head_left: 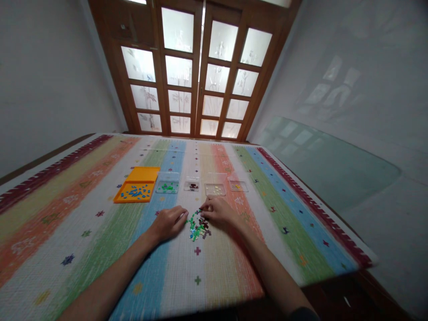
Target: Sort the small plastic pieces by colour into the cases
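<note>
A mixed pile of small plastic pieces [198, 229], mostly green and dark brown with a few blue and pale ones, lies on the striped cloth between my hands. My left hand [171, 223] rests at the pile's left edge, its fingers curled together. No piece shows in it. Over the pile's upper right side, my right hand [218, 212] is closed in a pinch, with a tiny dark piece at its fingertips. Its palm side is hidden.
Beyond my hands stand an open orange case [144, 174] with blue pieces and clear boxes holding green pieces [168, 187], dark brown pieces [193, 186], pale yellow pieces [217, 190] and orange pieces [238, 186]. A patterned tablecloth [110, 249] covers the table.
</note>
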A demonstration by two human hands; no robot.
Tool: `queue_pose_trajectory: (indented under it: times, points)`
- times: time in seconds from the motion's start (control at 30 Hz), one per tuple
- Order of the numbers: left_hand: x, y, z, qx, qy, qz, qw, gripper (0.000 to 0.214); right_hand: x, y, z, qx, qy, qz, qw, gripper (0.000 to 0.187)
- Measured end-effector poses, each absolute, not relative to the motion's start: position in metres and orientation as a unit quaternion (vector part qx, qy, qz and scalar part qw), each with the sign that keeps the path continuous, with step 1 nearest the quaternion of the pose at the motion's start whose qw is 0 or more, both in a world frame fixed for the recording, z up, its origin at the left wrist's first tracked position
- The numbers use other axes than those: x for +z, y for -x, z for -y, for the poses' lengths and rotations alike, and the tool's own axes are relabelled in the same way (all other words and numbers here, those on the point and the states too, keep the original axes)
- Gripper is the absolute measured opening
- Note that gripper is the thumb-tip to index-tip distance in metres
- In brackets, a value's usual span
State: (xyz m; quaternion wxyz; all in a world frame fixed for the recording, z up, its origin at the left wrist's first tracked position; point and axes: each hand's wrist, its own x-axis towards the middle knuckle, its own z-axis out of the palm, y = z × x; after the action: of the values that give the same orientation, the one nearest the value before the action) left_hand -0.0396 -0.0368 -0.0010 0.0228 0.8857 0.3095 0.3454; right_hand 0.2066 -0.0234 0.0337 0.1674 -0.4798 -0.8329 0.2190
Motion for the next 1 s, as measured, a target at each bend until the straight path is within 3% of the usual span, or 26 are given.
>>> queue_pose_trajectory:
  times: [0.57,1.0]
  points:
    - [-0.001,0.040,0.037,0.334,-0.888,-0.314,0.037,0.029,0.030,-0.211,0.030,0.171,0.514,0.828,0.146,0.012]
    - [-0.002,0.039,0.037,0.317,-0.890,-0.325,0.036,0.032,0.016,-0.205,0.034,0.164,0.529,0.813,0.182,0.004]
